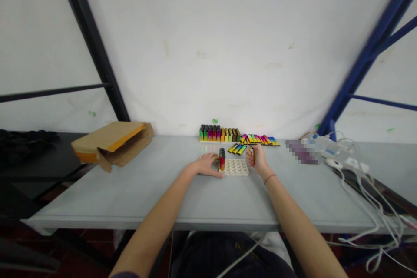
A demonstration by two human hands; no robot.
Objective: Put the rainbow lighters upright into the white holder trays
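Note:
A white tray (239, 168) with rows of round holes lies on the grey table. Two or three colourful lighters (222, 159) stand upright in its left column. My left hand (206, 165) rests flat on the table against the tray's left edge, fingers together. My right hand (256, 159) is closed just right of the tray, gripping a lighter whose top shows above the fingers. Behind the tray lie loose lighters (237, 148), then a row of lying lighters (259, 140) and a full tray of upright lighters (219, 133) by the wall.
A torn cardboard box (111, 144) sits at the table's back left. White cables and a power strip (335, 151) sprawl over the right side. A dark metal frame post (97, 52) rises on the left, a blue one (368, 56) on the right.

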